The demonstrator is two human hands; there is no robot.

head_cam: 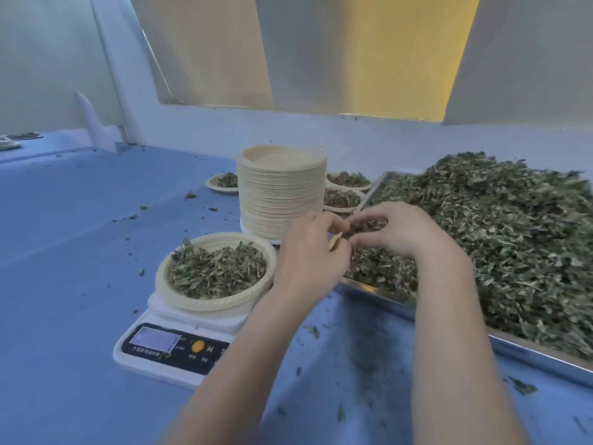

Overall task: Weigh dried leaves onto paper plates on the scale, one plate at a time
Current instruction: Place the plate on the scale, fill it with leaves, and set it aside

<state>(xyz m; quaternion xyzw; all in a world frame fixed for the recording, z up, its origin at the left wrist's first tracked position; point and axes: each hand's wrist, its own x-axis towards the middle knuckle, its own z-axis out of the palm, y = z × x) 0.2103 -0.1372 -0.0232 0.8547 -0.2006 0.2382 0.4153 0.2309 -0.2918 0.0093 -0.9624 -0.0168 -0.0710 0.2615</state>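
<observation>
A cream paper plate heaped with dried leaves sits on the white digital scale at the lower left. A large pile of dried green leaves fills the metal tray on the right. Both hands meet over the tray's near left corner. My left hand has its fingers curled and pinches a few leaves at its fingertips. My right hand is cupped, its fingers curled round a small clump of leaves. A tall stack of unused paper plates stands behind the hands.
Filled plates lie behind the stack: one to the left and two to the right. Leaf crumbs are scattered over the blue table. A white wall and window ledge run along the back. More plates sit far left.
</observation>
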